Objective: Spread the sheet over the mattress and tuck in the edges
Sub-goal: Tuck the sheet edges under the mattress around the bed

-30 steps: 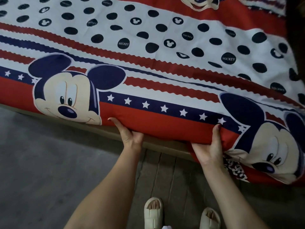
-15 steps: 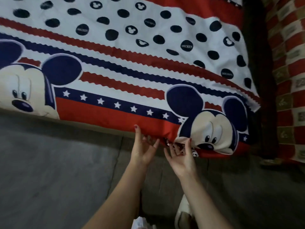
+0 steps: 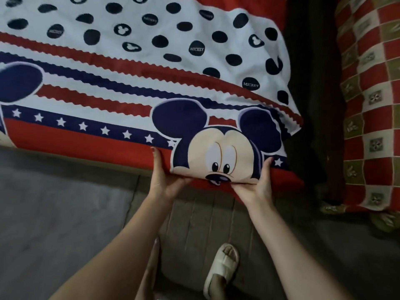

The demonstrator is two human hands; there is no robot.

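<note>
The sheet point(image 3: 134, 68), white with black dots, red and navy stripes and cartoom mouse faces, lies spread over the mattress. Its near right corner carries a mouse face. My left hand point(image 3: 163, 177) grips the sheet's lower edge just left of that face, thumb up on the red band, fingers under the mattress edge. My right hand point(image 3: 256, 185) grips the same edge on the face's right side, fingers hidden underneath. A loose red flap point(image 3: 287, 180) hangs at the corner beyond my right hand.
A pale bed base edge point(image 3: 65, 159) shows under the sheet at left. Grey floor point(image 3: 54, 213) lies below. A dark gap point(image 3: 311, 105) separates the bed from a red-and-olive checked cloth point(image 3: 372, 105) at right. My slippered foot point(image 3: 223, 267) stands near the bed.
Both hands moved right along the bed's edge to the corner. They were open in the air half a second ago and now grip the sheet's edge on either side of the mouse face.
</note>
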